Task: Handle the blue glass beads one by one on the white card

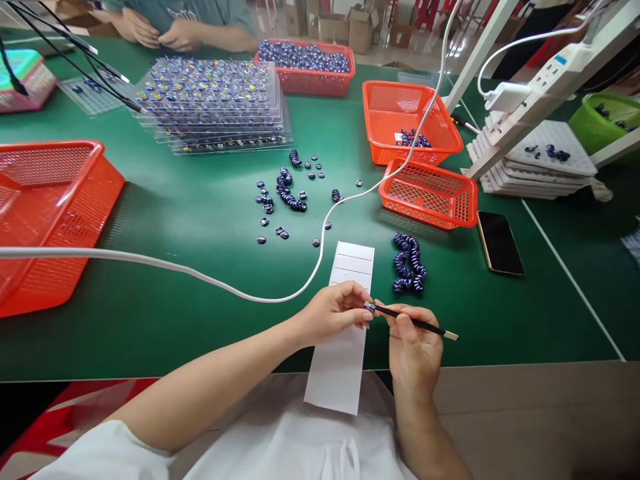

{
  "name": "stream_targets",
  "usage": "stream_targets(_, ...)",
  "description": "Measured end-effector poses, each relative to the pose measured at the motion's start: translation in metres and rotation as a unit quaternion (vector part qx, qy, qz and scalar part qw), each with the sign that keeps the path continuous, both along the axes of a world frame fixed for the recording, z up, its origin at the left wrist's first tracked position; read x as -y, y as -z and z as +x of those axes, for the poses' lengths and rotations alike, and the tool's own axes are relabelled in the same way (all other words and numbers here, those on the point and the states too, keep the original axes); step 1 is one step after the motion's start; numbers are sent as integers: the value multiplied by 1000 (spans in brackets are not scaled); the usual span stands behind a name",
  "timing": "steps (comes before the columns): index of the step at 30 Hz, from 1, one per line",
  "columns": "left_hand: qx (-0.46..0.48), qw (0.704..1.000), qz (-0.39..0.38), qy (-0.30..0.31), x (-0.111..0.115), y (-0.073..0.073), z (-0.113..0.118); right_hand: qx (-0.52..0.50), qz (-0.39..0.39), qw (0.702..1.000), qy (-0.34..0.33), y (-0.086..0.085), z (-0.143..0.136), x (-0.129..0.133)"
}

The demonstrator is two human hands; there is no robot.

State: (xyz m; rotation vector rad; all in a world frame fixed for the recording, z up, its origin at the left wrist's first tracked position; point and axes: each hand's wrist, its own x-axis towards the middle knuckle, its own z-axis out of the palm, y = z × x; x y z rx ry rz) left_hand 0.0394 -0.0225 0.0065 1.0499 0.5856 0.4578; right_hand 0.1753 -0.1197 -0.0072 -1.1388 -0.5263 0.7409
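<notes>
Between the thumb and fingers of my left hand (343,310) is a small shiny dark-blue piece (370,307), too small to name closely. My right hand (416,343) grips a thin black stick-like tool (417,323) with a pale end; its other tip meets the piece. Under my left hand a white paper strip (337,373) with printed lines hangs over the table edge. Beyond my right hand lies a curled row of similar dark-blue pieces (409,263). Further off are more rows (290,193) and several loose pieces (279,231).
A white cable (225,292) crosses the green table. Orange baskets stand left (55,220) and right (427,193), near a phone (500,243). Stacked clear trays (215,107) and a full red basket (310,73) are at the back. Another person's hands (160,32) work opposite.
</notes>
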Motion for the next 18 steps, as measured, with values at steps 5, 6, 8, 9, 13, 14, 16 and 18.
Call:
stream_targets(5, 0, 999, 10, -30, -1, -4, -1, 1, 7, 1000, 2, -3, -7, -4)
stream_targets(6, 2, 999, 11, -33, -2, -5, -1, 2, 12, 1000, 8, -3, -7, -4)
stream_targets(8, 15, 999, 12, -34, -2, -5, -1, 7, 14, 1000, 21, -3, -6, -5)
stream_targets(9, 21, 999, 13, -34, -2, -5, -1, 10, 11, 1000, 22, -3, -6, -6)
stream_targets(13, 35, 998, 27, -40, -2, -1, 0, 16, 6, 1000, 7, -1, -6, -5)
stream_targets(14, 35, 998, 34, -45, -2, -1, 1, 18, 7, 1000, 8, -1, -6, -4)
stream_targets(16, 29, 996, 54, -61, -1, 1, 1, 27, 3, 999, 17, -1, -8, -3)
stream_targets(18, 9, 993, 85, -83, 0, 3, 2, 36, -2, 999, 21, -2, -11, -1)
